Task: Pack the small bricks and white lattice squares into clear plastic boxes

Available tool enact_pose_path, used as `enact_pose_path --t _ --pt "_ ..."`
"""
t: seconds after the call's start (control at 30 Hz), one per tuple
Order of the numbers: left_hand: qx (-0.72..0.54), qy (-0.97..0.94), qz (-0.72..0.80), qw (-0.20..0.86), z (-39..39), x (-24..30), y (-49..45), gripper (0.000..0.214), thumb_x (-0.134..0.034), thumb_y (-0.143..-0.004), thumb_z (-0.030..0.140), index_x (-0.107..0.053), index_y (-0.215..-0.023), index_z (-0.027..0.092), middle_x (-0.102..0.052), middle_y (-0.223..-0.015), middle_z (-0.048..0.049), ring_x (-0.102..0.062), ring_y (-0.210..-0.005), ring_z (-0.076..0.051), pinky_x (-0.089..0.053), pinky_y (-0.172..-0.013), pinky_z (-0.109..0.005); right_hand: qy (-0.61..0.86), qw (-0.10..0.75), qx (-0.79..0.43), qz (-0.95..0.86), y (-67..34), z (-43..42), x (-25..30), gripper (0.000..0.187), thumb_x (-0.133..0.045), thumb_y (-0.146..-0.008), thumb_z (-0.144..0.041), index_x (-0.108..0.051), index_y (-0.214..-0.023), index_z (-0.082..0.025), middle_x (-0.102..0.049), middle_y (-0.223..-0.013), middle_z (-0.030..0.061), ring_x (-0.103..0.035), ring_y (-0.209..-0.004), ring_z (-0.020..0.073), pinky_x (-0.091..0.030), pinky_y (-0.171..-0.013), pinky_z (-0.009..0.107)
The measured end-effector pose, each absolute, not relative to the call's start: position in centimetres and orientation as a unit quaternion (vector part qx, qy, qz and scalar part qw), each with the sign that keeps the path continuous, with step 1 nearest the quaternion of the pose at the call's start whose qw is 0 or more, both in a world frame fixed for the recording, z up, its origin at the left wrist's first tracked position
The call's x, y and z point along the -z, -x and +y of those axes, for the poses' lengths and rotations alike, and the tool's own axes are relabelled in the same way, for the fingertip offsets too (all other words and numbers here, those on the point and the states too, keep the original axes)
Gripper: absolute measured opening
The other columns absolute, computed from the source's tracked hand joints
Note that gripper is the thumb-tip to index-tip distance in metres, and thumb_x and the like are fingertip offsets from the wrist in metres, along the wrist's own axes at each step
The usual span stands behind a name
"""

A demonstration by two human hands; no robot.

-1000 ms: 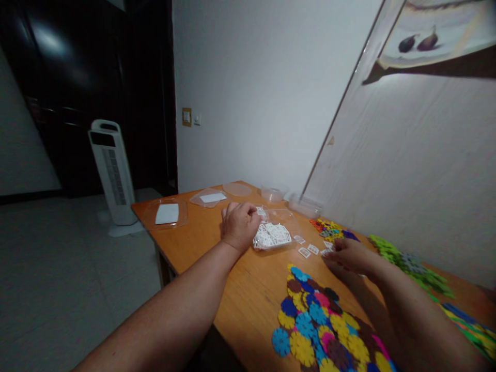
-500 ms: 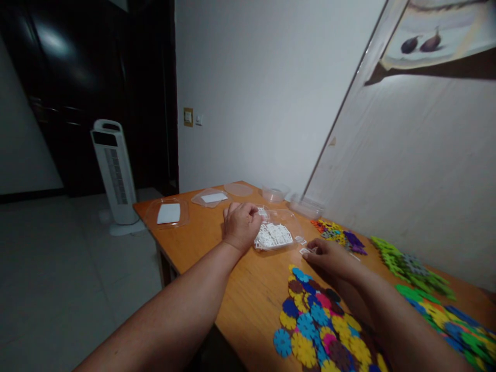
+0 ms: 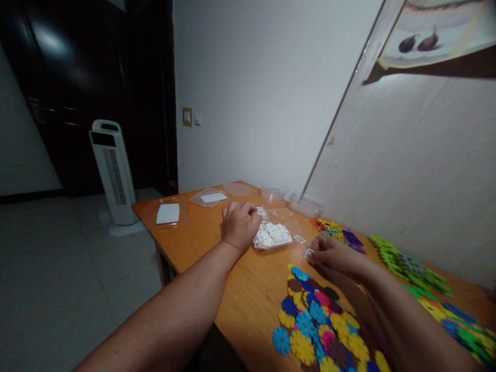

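Observation:
My left hand (image 3: 240, 223) is curled on the left rim of a clear plastic container (image 3: 284, 223) that holds a heap of small white pieces (image 3: 272, 235). My right hand (image 3: 333, 254) hovers just right of it, fingers pinched on several small white pieces (image 3: 309, 253) lifted off the wooden table (image 3: 248, 289). One more white piece (image 3: 299, 239) lies on the table beside the container.
A sheet of joined coloured snowflake discs (image 3: 320, 325) lies in front of me. Other disc clusters (image 3: 337, 232) and green ones (image 3: 406, 263) run along the wall. Clear lids with white pads (image 3: 167, 213), (image 3: 211, 198) and empty tubs (image 3: 273, 194) sit at the far end. A tower fan (image 3: 112, 175) stands on the floor.
My right hand slid left across the table over the loose white pieces, gathered them and lifted them in a pinch. My left hand stayed on the container.

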State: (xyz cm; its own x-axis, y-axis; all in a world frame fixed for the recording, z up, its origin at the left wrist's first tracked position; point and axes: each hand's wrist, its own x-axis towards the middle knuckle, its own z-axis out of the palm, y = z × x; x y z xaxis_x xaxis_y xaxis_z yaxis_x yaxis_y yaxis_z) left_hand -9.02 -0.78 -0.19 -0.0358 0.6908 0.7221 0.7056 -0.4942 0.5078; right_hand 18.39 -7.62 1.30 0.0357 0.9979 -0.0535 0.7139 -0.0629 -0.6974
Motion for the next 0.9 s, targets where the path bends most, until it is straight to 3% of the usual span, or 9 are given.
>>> enact_pose_path --t 0.1,0.23,0.3,0.43,0.57,0.9 --pt "0.507 0.696 -0.509 0.004 -0.8 0.2 9.0 0.007 -0.059 -0.084 0.029 -0.065 -0.083 0.025 -0.071 -0.089 -0.0004 -0.057 -0.096 -0.022 -0.036 -0.085 -0.037 0.624 0.355 -0.353 -0.600 -18.1 -8.1 -3.6 0.031 -0.075 -0.068 -0.041 -0.054 -0.077 -0.020 -0.056 -0.057 -0.0035 -0.049 -0.047 0.0090 -0.037 -0.045 0.021" --pt "0.513 0.695 -0.503 0.002 -0.8 0.2 9.0 0.005 -0.060 -0.083 0.028 -0.065 -0.084 0.026 -0.071 -0.089 -0.0002 -0.056 -0.097 -0.022 -0.036 -0.085 -0.037 0.567 0.471 -0.349 -0.579 -18.4 -7.8 -4.6 0.041 -0.072 -0.075 -0.041 -0.058 -0.107 -0.020 -0.070 -0.094 0.0071 -0.067 -0.081 0.0179 -0.052 -0.067 0.028" --pt "0.519 0.693 -0.500 0.003 -0.8 0.2 9.0 0.005 -0.061 -0.083 0.028 -0.065 -0.083 0.026 -0.071 -0.088 0.0000 -0.056 -0.097 -0.022 -0.036 -0.085 -0.037 0.613 0.441 -0.264 -0.600 -19.0 -7.1 -3.6 0.039 -0.067 -0.078 -0.039 -0.060 -0.111 -0.020 -0.071 -0.103 0.0097 -0.067 -0.091 0.0219 -0.053 -0.073 0.032" --pt "0.521 0.691 -0.501 0.009 -0.8 0.2 8.9 0.004 -0.061 -0.082 0.028 -0.064 -0.082 0.026 -0.071 -0.088 0.0000 -0.056 -0.096 -0.022 -0.036 -0.084 -0.037 0.687 0.272 -0.070 -0.671 -20.4 -6.0 -0.1 0.037 -0.059 -0.083 -0.033 -0.065 -0.117 -0.019 -0.070 -0.118 0.0133 -0.064 -0.109 0.0275 -0.048 -0.093 0.038" --pt "0.516 0.694 -0.502 0.010 -0.8 0.1 9.0 0.004 -0.060 -0.083 0.027 -0.064 -0.082 0.025 -0.071 -0.087 0.0000 -0.057 -0.095 -0.022 -0.036 -0.084 -0.037 0.689 0.137 -0.022 -0.711 -20.9 -5.5 1.7 0.038 -0.056 -0.084 -0.028 -0.066 -0.120 -0.019 -0.070 -0.119 0.0128 -0.063 -0.113 0.0269 -0.046 -0.094 0.034" --pt "0.516 0.694 -0.502 0.010 -0.7 0.3 9.0 0.004 -0.061 -0.083 0.027 -0.065 -0.082 0.025 -0.071 -0.087 -0.0004 -0.056 -0.096 -0.023 -0.036 -0.084 -0.036 0.716 0.156 -0.096 -0.674 -20.9 -5.4 1.6 0.029 -0.062 -0.072 -0.021 -0.066 -0.101 -0.015 -0.072 -0.093 0.0078 -0.065 -0.084 0.0203 -0.046 -0.073 0.028"
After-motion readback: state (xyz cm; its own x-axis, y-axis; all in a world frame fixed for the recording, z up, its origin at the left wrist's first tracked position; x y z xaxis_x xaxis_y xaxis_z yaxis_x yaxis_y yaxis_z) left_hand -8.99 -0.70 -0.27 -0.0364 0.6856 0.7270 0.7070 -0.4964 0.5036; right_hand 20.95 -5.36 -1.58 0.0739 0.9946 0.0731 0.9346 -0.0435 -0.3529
